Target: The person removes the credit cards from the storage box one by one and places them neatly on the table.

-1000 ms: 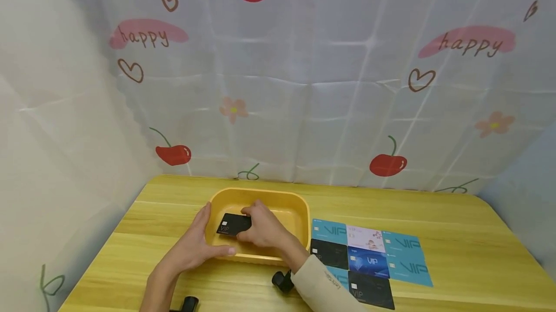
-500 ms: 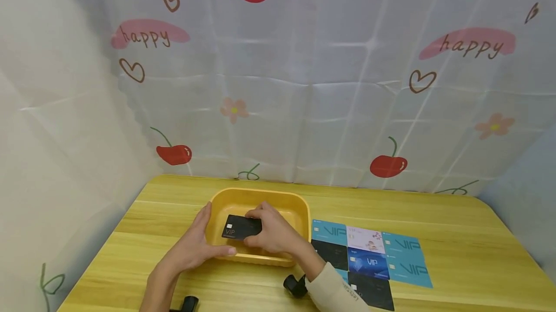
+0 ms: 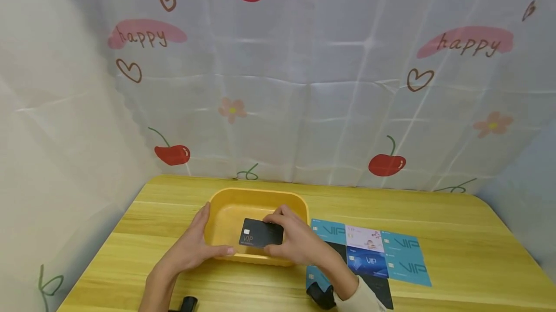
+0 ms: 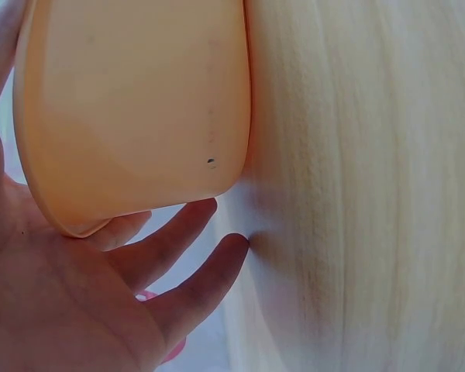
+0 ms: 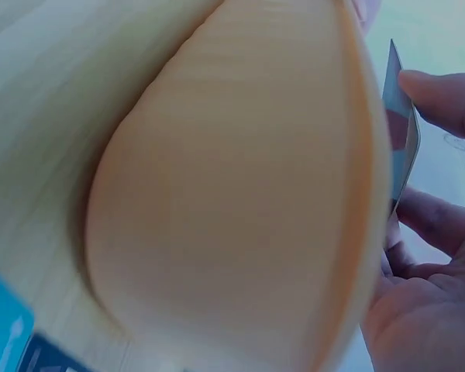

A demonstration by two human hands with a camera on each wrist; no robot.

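My right hand (image 3: 299, 242) pinches a black VIP card (image 3: 255, 233) by its right end, thumb on the near edge and fingers on the far edge. The card is over the right part of a yellow plastic basin (image 3: 260, 190). In the right wrist view the card (image 5: 397, 93) stands out past the basin's rim, seen nearly edge-on. My left hand (image 3: 193, 247) grips the basin's left end, with the thumb along the near rim. From the left wrist, that hand's fingers (image 4: 205, 283) spread beside the outer wall of the basin (image 4: 139, 101).
Right of the basin, several cards lie in rows on the wooden table (image 3: 469, 239): teal cards (image 3: 406, 268), a pink one (image 3: 364, 238), a blue one (image 3: 368, 263) and black ones, partly hidden by the right forearm. A patterned sheet (image 3: 304, 109) hangs behind.
My right hand has carried the black card rightward and a little nearer across the basin. The left hand stays on the basin, which has not moved.
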